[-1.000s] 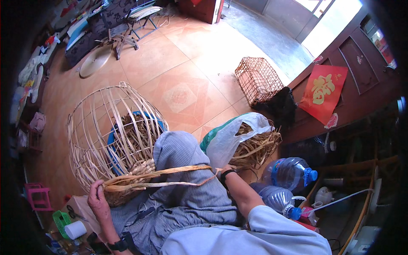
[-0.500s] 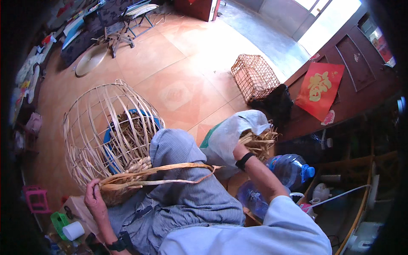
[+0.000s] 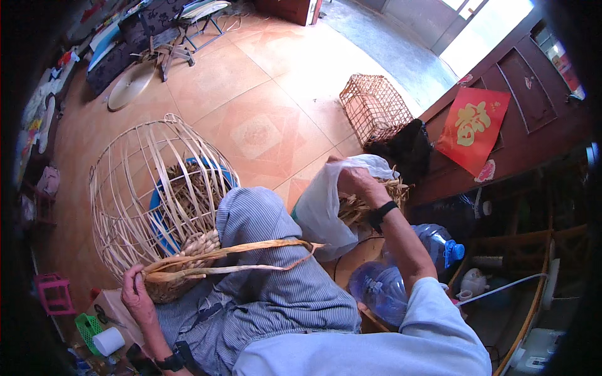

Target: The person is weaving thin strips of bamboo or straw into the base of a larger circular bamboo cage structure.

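Observation:
My left hand point(image 3: 137, 291) pinches the end of some long dried tan leaf strips point(image 3: 251, 247). They stretch across my knee at the near edge of a partly woven basket point(image 3: 168, 141), whose bare pale ribs curve up and inward. Its braided lower part shows close to my left hand. Over to the right, my right hand point(image 3: 356, 178) is closed on the upper edge of a white plastic bag point(image 3: 316, 210). More dried leaf strips point(image 3: 357, 210) fill the bag and stick out at its right side.
Through the ribs shows a blue basin point(image 3: 155, 216) of dried strips. Large clear water bottles point(image 3: 379, 291) lie by my right forearm. A woven crate point(image 3: 376, 106) and a black bag point(image 3: 401, 150) stand near the door. Scissors point(image 3: 103, 313) and a white cup point(image 3: 108, 341) are at lower left.
My right hand has moved up from the bag's mouth to its upper rim, lifting it and shifting the bag's opening. My left hand still holds the strips in nearly the same place.

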### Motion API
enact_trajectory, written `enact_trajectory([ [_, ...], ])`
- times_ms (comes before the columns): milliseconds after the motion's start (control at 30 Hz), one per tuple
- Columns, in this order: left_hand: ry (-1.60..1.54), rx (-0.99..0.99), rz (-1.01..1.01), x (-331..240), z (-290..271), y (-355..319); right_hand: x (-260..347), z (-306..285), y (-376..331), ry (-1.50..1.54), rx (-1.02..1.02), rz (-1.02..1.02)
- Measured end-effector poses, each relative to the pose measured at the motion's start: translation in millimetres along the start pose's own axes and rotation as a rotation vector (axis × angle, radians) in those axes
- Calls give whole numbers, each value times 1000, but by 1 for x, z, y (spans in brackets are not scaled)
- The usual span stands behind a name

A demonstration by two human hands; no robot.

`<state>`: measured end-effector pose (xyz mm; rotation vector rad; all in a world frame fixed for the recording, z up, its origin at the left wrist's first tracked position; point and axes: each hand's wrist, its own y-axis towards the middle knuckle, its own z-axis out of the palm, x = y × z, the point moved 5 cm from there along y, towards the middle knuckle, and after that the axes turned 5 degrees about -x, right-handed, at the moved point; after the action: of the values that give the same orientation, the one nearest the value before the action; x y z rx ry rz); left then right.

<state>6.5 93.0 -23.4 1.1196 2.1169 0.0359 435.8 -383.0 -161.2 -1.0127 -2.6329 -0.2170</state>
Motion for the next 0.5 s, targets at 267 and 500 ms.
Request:
enact_trajectory([
  [267,-36,-10,-15,4,12,4,37,14,-21,-283,-414,-41],
  [500,-9,-4,6,4,8,3,112,2,-78,-140,-425,359],
])
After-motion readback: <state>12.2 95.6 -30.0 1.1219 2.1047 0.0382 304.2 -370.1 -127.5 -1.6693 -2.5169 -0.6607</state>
